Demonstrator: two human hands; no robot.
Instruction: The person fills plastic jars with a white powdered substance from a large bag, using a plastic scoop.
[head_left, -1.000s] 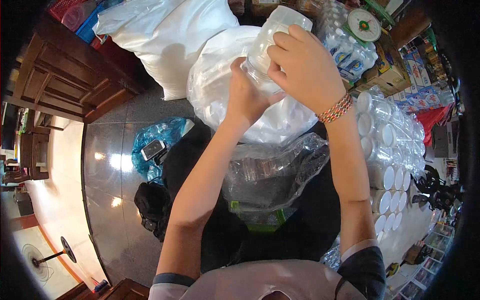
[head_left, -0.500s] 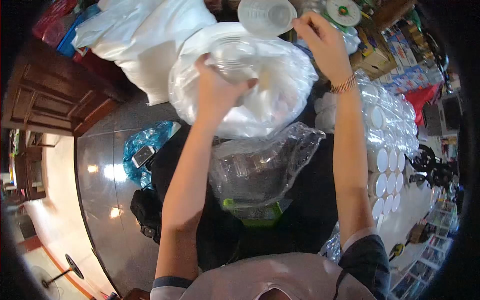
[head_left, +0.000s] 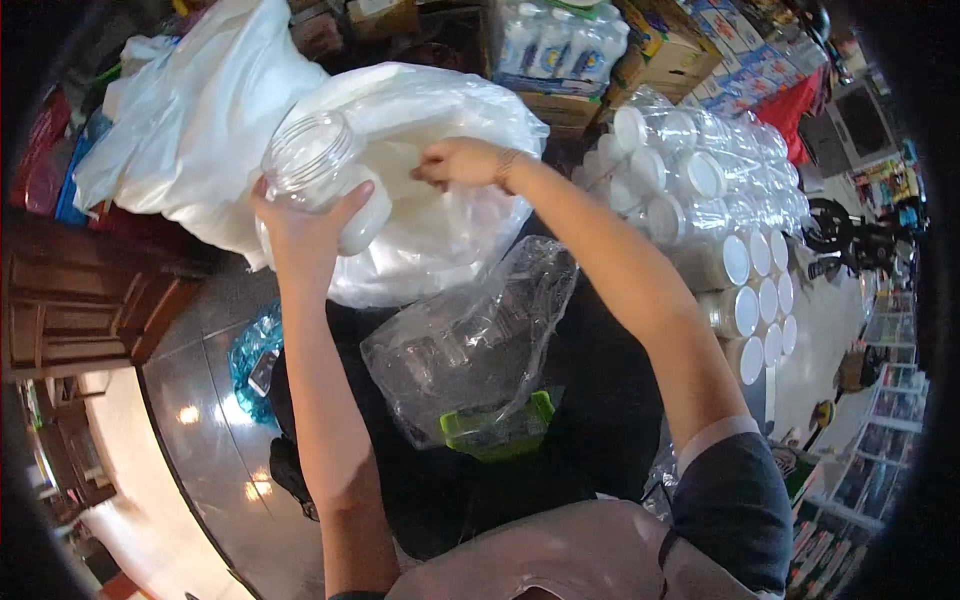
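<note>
My left hand [head_left: 305,220] is wrapped round a clear plastic jar [head_left: 312,145] with a threaded mouth. The jar tilts over the left side of a large open white plastic bag [head_left: 440,90]; its lower end looks white. Inside the bag's opening is my right hand [head_left: 460,163], fingers curled together over pale contents. What those fingers hold, if anything, cannot be made out. An empty-looking clear plastic bag [head_left: 440,350] lies across my lap, in front of the white bag.
Wrapped jars with white lids [head_left: 705,175] are stacked on the right. A second white sack [head_left: 200,120] stands at the left. A bright green object [head_left: 500,425] shows between my legs. On the floor at left lie a blue plastic bag [head_left: 245,350] and a phone [head_left: 263,372].
My right hand has come down and left into the white bag; the clear round container it held is out of sight. My left hand has shifted left with the jar. The camera view has turned.
</note>
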